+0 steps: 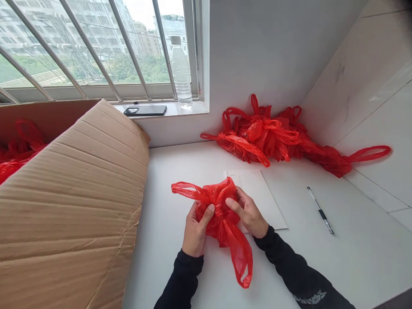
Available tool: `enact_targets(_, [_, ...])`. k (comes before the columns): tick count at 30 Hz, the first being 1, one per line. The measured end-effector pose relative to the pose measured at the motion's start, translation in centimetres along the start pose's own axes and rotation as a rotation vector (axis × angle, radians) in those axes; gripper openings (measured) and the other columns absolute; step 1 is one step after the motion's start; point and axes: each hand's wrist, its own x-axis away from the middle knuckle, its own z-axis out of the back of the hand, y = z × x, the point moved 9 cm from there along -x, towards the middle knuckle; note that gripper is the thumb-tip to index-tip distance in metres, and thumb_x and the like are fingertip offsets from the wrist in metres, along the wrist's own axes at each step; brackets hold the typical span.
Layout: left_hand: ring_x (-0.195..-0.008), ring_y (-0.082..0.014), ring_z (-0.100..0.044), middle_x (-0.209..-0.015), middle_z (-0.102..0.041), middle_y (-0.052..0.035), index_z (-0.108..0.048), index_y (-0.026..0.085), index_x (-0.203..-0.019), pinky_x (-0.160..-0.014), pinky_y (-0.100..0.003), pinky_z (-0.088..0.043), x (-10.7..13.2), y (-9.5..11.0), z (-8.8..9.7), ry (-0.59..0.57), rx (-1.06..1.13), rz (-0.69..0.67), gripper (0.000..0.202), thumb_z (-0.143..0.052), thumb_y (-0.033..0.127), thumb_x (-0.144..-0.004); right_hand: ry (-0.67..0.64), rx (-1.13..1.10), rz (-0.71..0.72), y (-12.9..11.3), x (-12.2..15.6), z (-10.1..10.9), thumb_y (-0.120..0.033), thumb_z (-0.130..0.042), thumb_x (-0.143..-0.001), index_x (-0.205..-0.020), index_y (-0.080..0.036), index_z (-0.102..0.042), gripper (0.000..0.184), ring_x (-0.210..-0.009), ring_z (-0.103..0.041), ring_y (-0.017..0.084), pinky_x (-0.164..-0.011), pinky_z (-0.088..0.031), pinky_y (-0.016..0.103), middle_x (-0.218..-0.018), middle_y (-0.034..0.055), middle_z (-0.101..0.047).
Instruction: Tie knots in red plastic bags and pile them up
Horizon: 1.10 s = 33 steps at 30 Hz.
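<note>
Between my two hands is a red plastic bag (222, 197), gathered into a knot at its middle. One handle loop points up and left, the other hangs down toward me. My left hand (198, 225) grips the bag's left side, thumb near the knot. On the right side, my right hand (247, 210) holds it with the thumb on top and the other fingers behind, partly hidden. Whatever the bag contains cannot be made out. A white sheet of paper or pad (270, 201) lies partly behind the bag and my right hand.
A large cardboard box (80, 206) with red bags inside stands at left. More red bags (267, 133) are heaped against the back wall. A pen (320, 210) lies at right. The windowsill holds a phone (146, 110) and a clear water bottle (180, 73).
</note>
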Motion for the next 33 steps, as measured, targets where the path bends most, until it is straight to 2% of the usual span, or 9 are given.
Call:
enact_targets(2, [-0.094,-0.0250,-0.067,-0.101,-0.071,-0.0066,-0.063,0.019,-0.104,-0.087,-0.036,-0.051,0.0,0.2,0.3,0.030,0.025,-0.004,0.033,-0.073,0.038,-0.079,-0.054,-0.032,0.021,-0.3,0.0,-0.6,-0.033,-0.069,-0.083,-0.124,-0.025,-0.057,0.043,-0.107,-0.059,0.024,-0.097,-0.046,0.037,-0.119,0.0051,-0.063])
enact_targets(4, [-0.096,-0.0259,-0.067,-0.104,-0.071,-0.0076,-0.063,0.019,-0.104,-0.088,-0.037,-0.051,0.0,0.5,0.2,0.012,0.038,-0.002,0.031,-0.070,0.039,-0.082,-0.036,-0.021,0.035,-0.3,0.0,-0.6,-0.027,-0.069,-0.081,-0.128,-0.025,-0.054,0.050,-0.111,-0.058,0.024,-0.100,-0.045,0.037,-0.123,0.0054,-0.061])
enact_targets(9, [-0.107,-0.0318,-0.064,-0.113,-0.070,-0.0122,-0.063,0.018,-0.116,-0.094,-0.040,-0.049,0.2,1.0,-0.8,-0.114,-0.054,-0.038,0.054,-0.081,0.035,-0.068,0.048,-0.015,-0.029,0.6,0.1,0.5,-0.022,-0.064,-0.083,-0.143,-0.031,-0.039,0.065,-0.088,-0.064,0.020,-0.087,-0.050,0.036,-0.101,0.0013,-0.067])
enact_targets(14, [-0.094,-0.0287,-0.067,-0.102,-0.072,-0.0097,-0.066,0.018,-0.105,-0.084,-0.038,-0.052,0.2,0.9,-0.6,-0.088,-0.119,-0.041,0.043,-0.082,0.035,-0.069,0.074,0.018,-0.007,0.5,0.0,0.9,-0.023,-0.067,-0.082,-0.128,-0.029,-0.054,0.048,-0.088,-0.064,0.020,-0.086,-0.050,0.035,-0.093,0.0005,-0.067])
enact_targets(17, [-0.089,-0.0253,-0.068,-0.098,-0.073,-0.0083,-0.068,0.017,-0.101,-0.082,-0.035,-0.052,-0.1,0.7,0.3,-0.026,-0.119,-0.023,0.038,-0.081,0.036,-0.071,0.033,-0.052,-0.036,0.8,0.0,0.5,-0.025,-0.068,-0.083,-0.129,-0.029,-0.050,0.049,-0.093,-0.064,0.021,-0.089,-0.051,0.037,-0.104,0.0028,-0.067])
enact_targets(21, [-0.082,-0.0233,-0.068,-0.091,-0.075,-0.0072,-0.070,0.015,-0.093,-0.078,-0.033,-0.052,-0.5,-0.1,1.6,0.027,-0.105,0.012,0.033,-0.080,0.039,-0.072,-0.015,-0.105,-0.062,1.0,0.0,0.0,-0.027,-0.069,-0.084,-0.141,-0.030,-0.038,0.065,-0.109,-0.062,0.022,-0.101,-0.046,0.041,-0.122,0.0056,-0.063])
enact_targets(24, [-0.078,-0.0226,-0.068,-0.082,-0.075,-0.0068,-0.070,0.014,-0.086,-0.075,-0.031,-0.052,-0.7,-0.6,2.0,0.030,-0.096,0.051,0.032,-0.076,0.044,-0.076,-0.024,-0.122,-0.071,1.3,-0.1,-0.1,-0.028,-0.072,-0.083,-0.140,-0.029,-0.039,0.066,-0.112,-0.061,0.022,-0.103,-0.044,0.040,-0.122,0.0056,-0.064])
enact_targets(28, [-0.082,-0.0245,-0.068,-0.087,-0.074,-0.0085,-0.069,0.014,-0.092,-0.074,-0.032,-0.052,-0.5,-0.2,1.0,-0.031,-0.070,0.042,0.033,-0.071,0.044,-0.080,0.027,-0.109,-0.042,1.4,-0.2,0.6,-0.030,-0.075,-0.081,-0.125,-0.028,-0.050,0.050,-0.105,-0.063,0.022,-0.096,-0.049,0.037,-0.110,0.0043,-0.067])
enact_targets(33, [-0.090,-0.0270,-0.067,-0.098,-0.073,-0.0105,-0.067,0.015,-0.101,-0.080,-0.034,-0.052,-0.2,0.6,0.1,-0.105,-0.097,-0.016,0.036,-0.077,0.034,-0.073,0.030,-0.086,-0.015,1.1,-0.1,0.6,-0.030,-0.071,-0.085,-0.119,-0.028,-0.048,0.040,-0.103,-0.063,0.020,-0.091,-0.050,0.034,-0.109,0.0034,-0.066])
